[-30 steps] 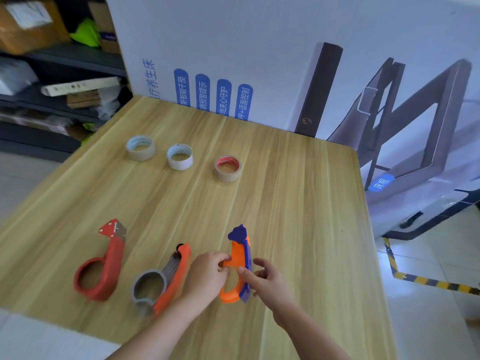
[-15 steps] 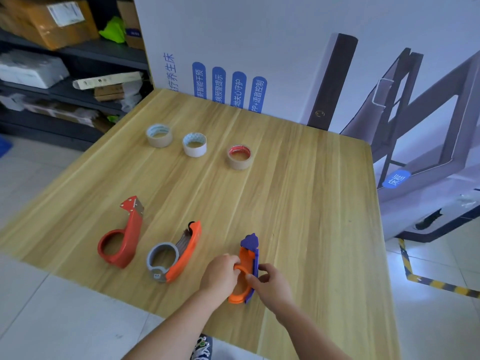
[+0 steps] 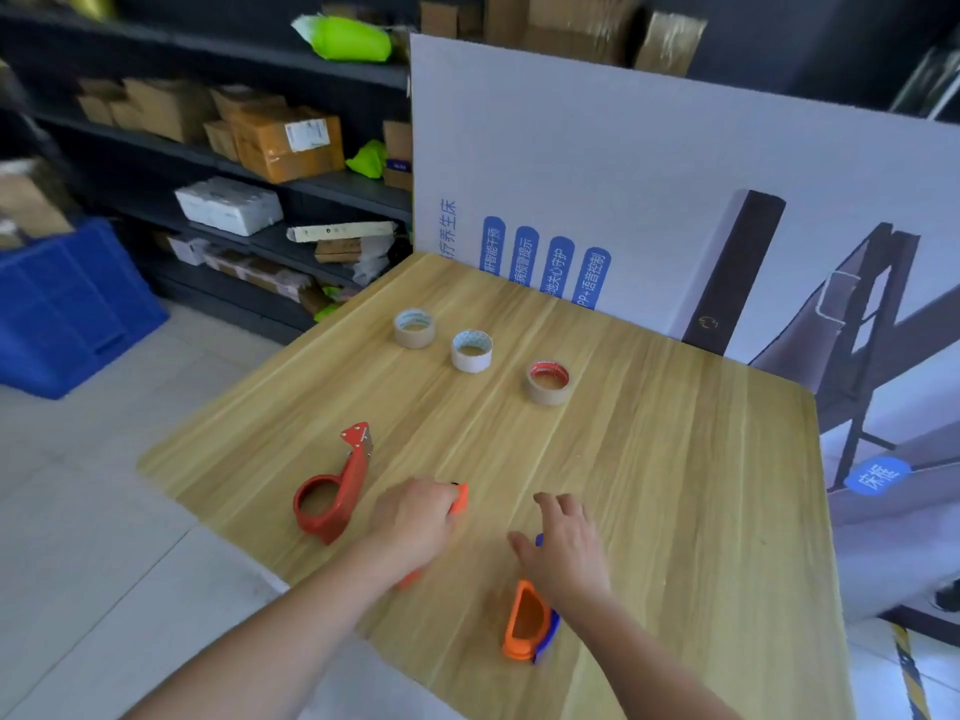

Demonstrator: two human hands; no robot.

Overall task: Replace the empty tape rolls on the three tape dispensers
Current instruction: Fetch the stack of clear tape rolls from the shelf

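Three tape dispensers lie near the front of the wooden table (image 3: 675,485). The red dispenser (image 3: 335,491) is on the left, untouched. My left hand (image 3: 415,522) is curled over the middle orange and grey dispenser (image 3: 460,498), hiding most of it. The orange and blue dispenser (image 3: 527,623) lies on the right, partly under my right hand (image 3: 566,553), which has its fingers spread and grips nothing. Three tape rolls stand in a row farther back: a brown roll (image 3: 414,328), a white roll (image 3: 471,350) and a brown roll with a red core (image 3: 548,383).
A large white printed board (image 3: 623,174) stands against the table's far edge. Dark shelves with cardboard boxes (image 3: 285,142) fill the left background. A blue crate (image 3: 67,304) sits on the tiled floor at the left. The table's left corner is close to the red dispenser.
Both hands have let go of the orange and blue dispenser. My left hand moved left onto the middle dispenser and my right hand opened. The view has swung left and pulled back.
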